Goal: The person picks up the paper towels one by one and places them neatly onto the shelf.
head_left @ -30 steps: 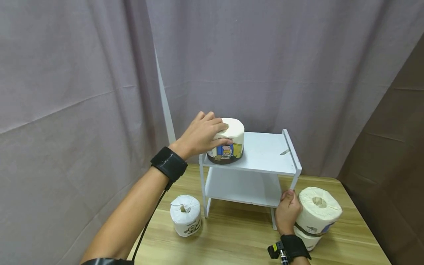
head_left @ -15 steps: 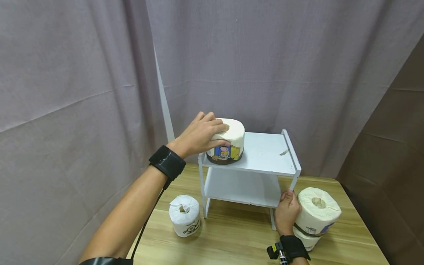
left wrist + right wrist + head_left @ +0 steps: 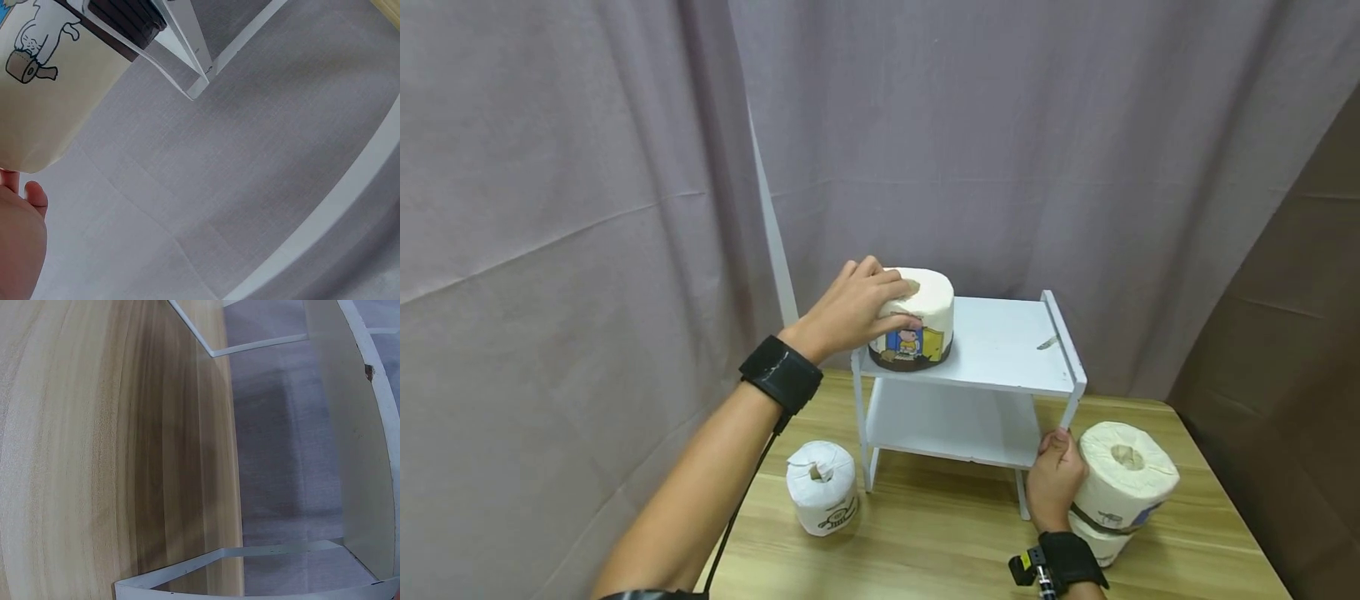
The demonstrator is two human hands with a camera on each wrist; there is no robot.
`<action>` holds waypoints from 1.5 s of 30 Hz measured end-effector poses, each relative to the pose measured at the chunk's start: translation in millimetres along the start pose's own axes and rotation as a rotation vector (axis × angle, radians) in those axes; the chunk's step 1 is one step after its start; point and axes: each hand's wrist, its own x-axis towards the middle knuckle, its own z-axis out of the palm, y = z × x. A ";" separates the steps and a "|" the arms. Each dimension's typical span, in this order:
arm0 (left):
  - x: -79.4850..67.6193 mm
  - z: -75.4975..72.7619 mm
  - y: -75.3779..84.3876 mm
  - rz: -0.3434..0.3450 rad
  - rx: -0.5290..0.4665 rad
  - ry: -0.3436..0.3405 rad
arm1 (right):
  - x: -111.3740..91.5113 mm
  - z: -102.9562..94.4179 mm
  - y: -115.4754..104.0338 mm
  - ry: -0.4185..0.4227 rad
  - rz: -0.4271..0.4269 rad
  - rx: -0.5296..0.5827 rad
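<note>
My left hand (image 3: 859, 307) lies over a large toilet roll (image 3: 934, 304) with cartoon print, thumb on its front side and fingers over its top. That roll sits at the left end of the top board of a white two-tier shelf (image 3: 1000, 342). In the left wrist view the roll's printed side (image 3: 56, 106) shows, with fingertips (image 3: 36, 197) at its end. Lower right, my right hand (image 3: 1056, 479) grips the shelf's right front leg. The right wrist view shows the shelf's lower board (image 3: 356, 437) and its legs, the right hand being almost wholly out of sight.
A smaller white toilet roll (image 3: 822, 489) stands on the wooden table (image 3: 940, 533), left of the shelf. Close by my right hand, a cream toilet roll (image 3: 1131, 487) is stacked on another roll (image 3: 1103, 543). Grey curtains (image 3: 970, 150) hang behind and to the left.
</note>
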 end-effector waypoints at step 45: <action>-36.4 14.6 26.4 -0.123 -0.018 0.299 | 6.9 5.8 39.7 -0.012 0.060 0.024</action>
